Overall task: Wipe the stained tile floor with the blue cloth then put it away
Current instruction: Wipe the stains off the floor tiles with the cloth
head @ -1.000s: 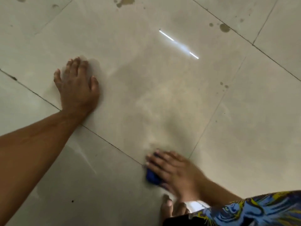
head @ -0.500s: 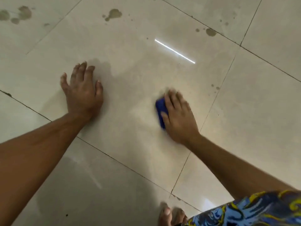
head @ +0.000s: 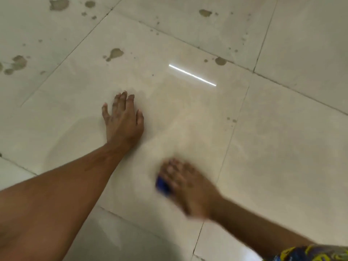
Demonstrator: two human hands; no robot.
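Head view of a pale tile floor (head: 282,147) with dark grout lines running diagonally across the frame. The left hand (head: 123,121) lies flat on the central tile, palm down, fingers straight and slightly spread, holding nothing; its forearm enters from the lower left edge. The right hand (head: 185,187), blurred by motion, sits at lower centre on the same tile, palm down over the blue cloth (head: 163,186). Only a small dark-blue part of the cloth shows, at the hand's left side beneath the fingers; the blur hides whether the fingers press flat on it or curl round it. The two hands are apart, the right one lower and further right in the frame. Brownish stains (head: 114,53) mark the tiles across the upper part of the frame: a cluster at upper left, one large blot above the left hand, and smaller spots at upper centre and upper right near a grout line. A thin bright reflection (head: 192,74) lies right of centre, above the hands. A patterned blue-and-yellow sleeve (head: 310,253) shows at the lower right corner.
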